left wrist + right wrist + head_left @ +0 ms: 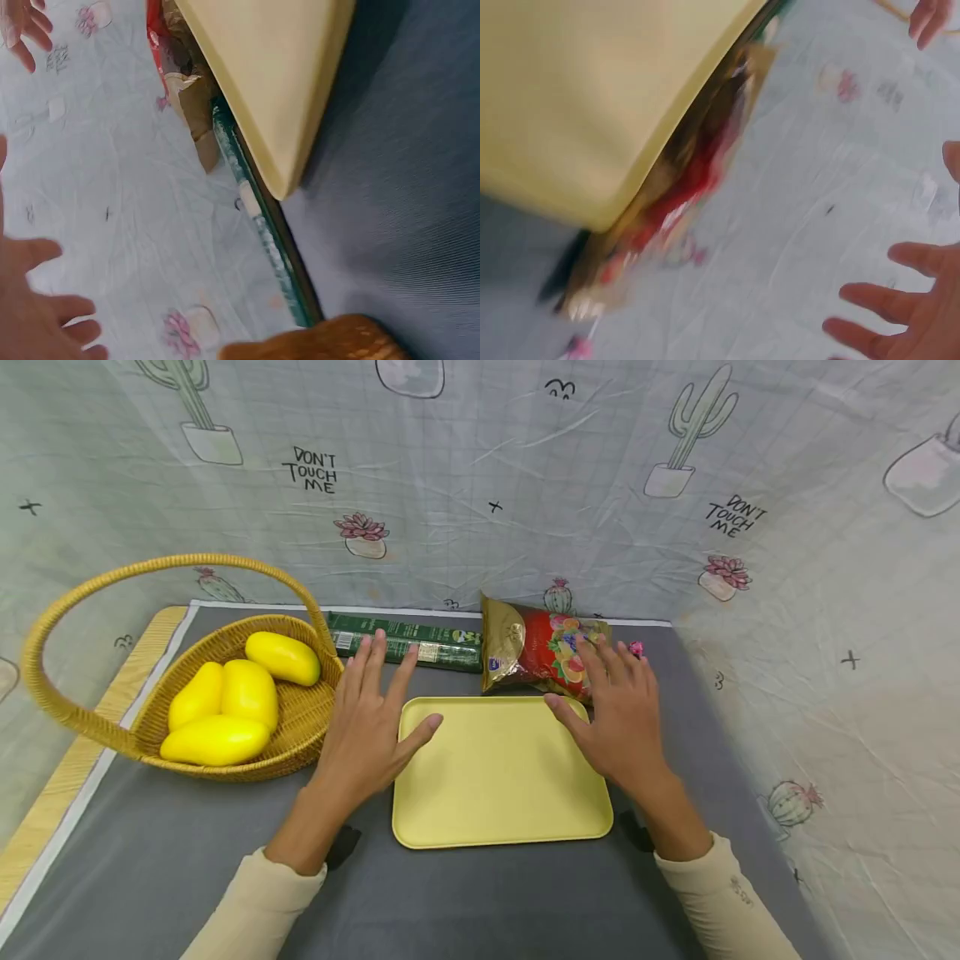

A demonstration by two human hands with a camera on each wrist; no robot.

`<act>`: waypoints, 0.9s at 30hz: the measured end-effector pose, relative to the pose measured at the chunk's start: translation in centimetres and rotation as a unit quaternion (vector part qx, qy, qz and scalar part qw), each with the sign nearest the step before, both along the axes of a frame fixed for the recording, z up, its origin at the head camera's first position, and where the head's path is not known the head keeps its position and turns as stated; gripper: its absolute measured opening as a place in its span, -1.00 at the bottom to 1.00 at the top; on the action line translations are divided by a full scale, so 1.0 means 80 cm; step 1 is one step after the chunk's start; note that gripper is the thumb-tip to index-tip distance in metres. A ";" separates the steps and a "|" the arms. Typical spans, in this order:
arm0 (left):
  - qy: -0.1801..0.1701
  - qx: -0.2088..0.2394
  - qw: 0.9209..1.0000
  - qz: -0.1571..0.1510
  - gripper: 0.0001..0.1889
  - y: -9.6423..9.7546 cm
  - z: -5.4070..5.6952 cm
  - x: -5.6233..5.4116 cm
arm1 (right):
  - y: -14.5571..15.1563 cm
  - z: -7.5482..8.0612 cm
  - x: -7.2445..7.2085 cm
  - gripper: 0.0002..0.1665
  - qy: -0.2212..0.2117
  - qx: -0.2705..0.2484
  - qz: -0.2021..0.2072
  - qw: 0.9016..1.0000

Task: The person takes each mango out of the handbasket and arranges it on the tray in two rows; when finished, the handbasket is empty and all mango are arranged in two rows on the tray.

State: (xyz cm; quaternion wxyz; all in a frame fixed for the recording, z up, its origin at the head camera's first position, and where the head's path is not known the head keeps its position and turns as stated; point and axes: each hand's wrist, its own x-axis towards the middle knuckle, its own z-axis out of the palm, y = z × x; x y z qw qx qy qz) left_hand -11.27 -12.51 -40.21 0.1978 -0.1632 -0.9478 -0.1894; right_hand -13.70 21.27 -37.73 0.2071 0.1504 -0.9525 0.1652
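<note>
Fingers spread, my left hand (366, 735) hovers between the wicker basket (300, 760) and the left edge of a yellow tray (502, 777). My right hand (621, 718), likewise with fingers extended, is over the tray's far right corner. Neither hand holds anything. Behind the tray lies a shiny gold and red bag with fruit pictures (536, 647), partly covered by the right fingers in the head view. A long flat green package (450, 652) lies left of the bag, partly behind the left fingertips. Several yellow mangoes (217, 739) sit in the basket.
The basket's tall arched handle (187, 562) rises at the left. A grey cloth (480, 902) covers the table, with bare wood (142, 660) along the left edge. A patterned curtain (480, 468) hangs behind and at the sides. Something small and pink (637, 648) lies beside the bag.
</note>
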 end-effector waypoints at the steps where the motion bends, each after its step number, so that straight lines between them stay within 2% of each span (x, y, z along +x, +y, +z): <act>1: 0.018 0.024 1.000 0.006 -0.10 -0.003 -0.001 0.005 | -0.008 0.000 0.001 -0.01 0.007 -0.012 0.016 1.000; 3: 0.050 0.072 0.996 0.022 -0.14 -0.010 -0.003 0.016 | -0.024 0.002 0.002 -0.03 0.019 -0.032 0.047 0.998; 5: 0.081 0.119 0.989 0.041 -0.16 -0.017 -0.006 0.026 | -0.039 0.004 0.003 -0.05 0.026 -0.049 0.076 0.996; 7: 0.111 0.159 0.979 0.064 -0.18 -0.024 -0.009 0.035 | -0.053 0.005 0.004 -0.06 0.034 -0.063 0.104 0.992; 10: 0.148 0.215 0.960 0.103 -0.20 -0.035 -0.012 0.049 | -0.073 0.007 0.004 -0.07 0.044 -0.074 0.142 0.986; 15: 0.192 0.282 0.923 0.180 -0.19 -0.053 -0.015 0.070 | -0.104 0.011 0.003 -0.06 0.054 -0.085 0.185 0.978; 18: 0.213 0.312 0.896 0.232 -0.18 -0.062 -0.014 0.081 | -0.122 0.014 0.002 -0.08 0.056 -0.091 0.205 0.973; 21: 0.228 0.346 0.870 0.266 -0.20 -0.068 -0.007 0.093 | -0.139 0.016 0.001 -0.11 0.057 -0.095 0.224 0.968; 24: 0.220 0.394 0.847 0.281 -0.18 -0.073 0.001 0.104 | -0.155 0.018 0.001 -0.13 0.058 -0.097 0.240 0.964; 27: 0.189 0.442 0.825 0.299 -0.14 -0.080 0.003 0.110 | -0.169 0.020 0.000 -0.13 0.059 -0.099 0.254 0.960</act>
